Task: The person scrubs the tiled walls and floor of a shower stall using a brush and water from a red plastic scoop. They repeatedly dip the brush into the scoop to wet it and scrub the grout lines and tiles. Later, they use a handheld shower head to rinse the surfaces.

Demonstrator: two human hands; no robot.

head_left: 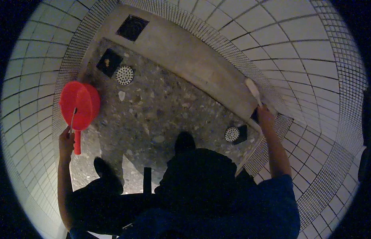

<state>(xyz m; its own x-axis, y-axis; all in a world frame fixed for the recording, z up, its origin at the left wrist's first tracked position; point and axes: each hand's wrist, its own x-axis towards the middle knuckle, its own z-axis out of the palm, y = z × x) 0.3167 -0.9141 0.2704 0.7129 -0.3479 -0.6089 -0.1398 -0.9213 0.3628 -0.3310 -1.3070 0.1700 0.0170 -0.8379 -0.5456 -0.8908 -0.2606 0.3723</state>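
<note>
At the left, my left hand point(65, 142) grips a thin greyish handle point(72, 122) whose dark end reaches over a red plastic dipper point(91, 103). The dipper's straight red handle point(77, 146) lies right beside my fingers; whether they also touch it I cannot tell. Out to the right, my right hand point(265, 116) is closed around the handle of a pale brush point(252, 87). Its long head lies over the raised ledge point(185, 50), close to the mosaic strip at the wall's foot. The bristles are hidden from me.
White tiled walls point(293, 24) enclose a speckled stone floor point(161, 110). Round perforated drain covers point(124, 75) lie beside dark square openings point(107, 64), at far left and at right. Another dark square point(132, 27) is set in the ledge. My shoes point(185, 142) stand on the floor.
</note>
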